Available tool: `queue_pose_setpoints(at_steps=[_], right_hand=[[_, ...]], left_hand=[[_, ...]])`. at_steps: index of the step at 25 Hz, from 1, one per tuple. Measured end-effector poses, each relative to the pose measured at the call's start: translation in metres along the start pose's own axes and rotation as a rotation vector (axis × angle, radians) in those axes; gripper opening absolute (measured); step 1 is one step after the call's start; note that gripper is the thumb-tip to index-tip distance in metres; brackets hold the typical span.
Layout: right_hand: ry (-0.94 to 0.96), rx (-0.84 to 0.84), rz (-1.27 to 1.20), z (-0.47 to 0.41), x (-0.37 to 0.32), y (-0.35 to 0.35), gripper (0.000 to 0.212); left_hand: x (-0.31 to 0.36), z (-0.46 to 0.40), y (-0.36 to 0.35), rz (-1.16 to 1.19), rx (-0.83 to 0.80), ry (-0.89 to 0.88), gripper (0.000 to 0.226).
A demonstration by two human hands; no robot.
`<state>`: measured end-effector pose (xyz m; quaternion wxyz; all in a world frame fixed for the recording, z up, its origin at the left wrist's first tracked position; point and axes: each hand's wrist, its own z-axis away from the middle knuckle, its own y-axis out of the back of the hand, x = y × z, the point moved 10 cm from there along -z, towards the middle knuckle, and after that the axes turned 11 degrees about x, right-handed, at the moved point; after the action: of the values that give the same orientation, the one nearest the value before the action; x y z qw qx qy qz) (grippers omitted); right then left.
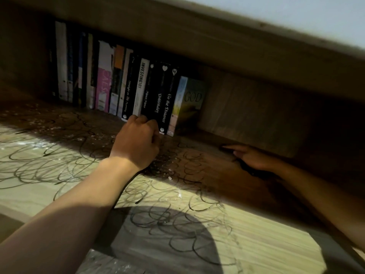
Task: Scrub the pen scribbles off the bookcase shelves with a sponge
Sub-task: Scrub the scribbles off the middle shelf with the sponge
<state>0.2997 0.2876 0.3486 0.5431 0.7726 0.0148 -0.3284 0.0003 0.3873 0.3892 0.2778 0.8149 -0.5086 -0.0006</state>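
Black pen scribbles (158,218) loop across the pale wooden shelf (266,244), with white flecks among them. My left hand (138,143) reaches in at the centre, back up, with its fingers curled at the foot of the black books (158,91). What lies under its palm is hidden, and no sponge shows. My right hand (250,157) rests on the shelf in deep shadow at the right, its index finger stretched out to the left. A dark long shape lies under that hand, too dim to name.
A row of upright books (102,76) fills the back left of the shelf, ending at a pale book (189,99) that leans. The board above (217,40) hangs low over the shelf. The shelf's back right is dark, and its front edge is near me.
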Motion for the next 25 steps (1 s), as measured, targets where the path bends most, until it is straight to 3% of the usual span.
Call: queue_pose_setpoints(at_steps=[3,6,9,13,15,19,22,25], right_hand=[[-0.147,0.057,0.116,-0.019,-0.01,-0.007,0.04],[0.074,-0.11,0.034,-0.001,-0.065,-0.05,0.04],[0.196,-0.166,-0.095,0.024,-0.062,-0.049,0.04],[-0.126,0.046,-0.007,0.004,-0.007,-0.011,0.043],[-0.182,0.038,0.057,-0.002,-0.026,-0.018,0.045],[0.105,-0.087,0.064,0.015,-0.093,-0.053,0.044],[0.194,-0.089,0.136,0.028,-0.08,-0.042,0.042],[-0.029,-0.008,0.117,0.006,-0.042,-0.023,0.047]], left_hand=[[0.004,0.001,0.002,0.006,0.006,0.002,0.01],[0.005,0.002,0.002,0.008,0.008,-0.011,0.009],[0.004,0.002,0.0,0.006,-0.007,-0.017,0.009],[0.004,0.0,-0.002,0.019,-0.022,-0.023,0.01],[0.003,0.001,-0.002,0.018,-0.016,-0.006,0.01],[0.003,0.002,-0.002,0.012,-0.012,-0.01,0.011],[0.003,0.002,0.0,0.012,-0.015,0.007,0.012],[0.003,0.002,0.0,0.01,-0.029,0.033,0.01]])
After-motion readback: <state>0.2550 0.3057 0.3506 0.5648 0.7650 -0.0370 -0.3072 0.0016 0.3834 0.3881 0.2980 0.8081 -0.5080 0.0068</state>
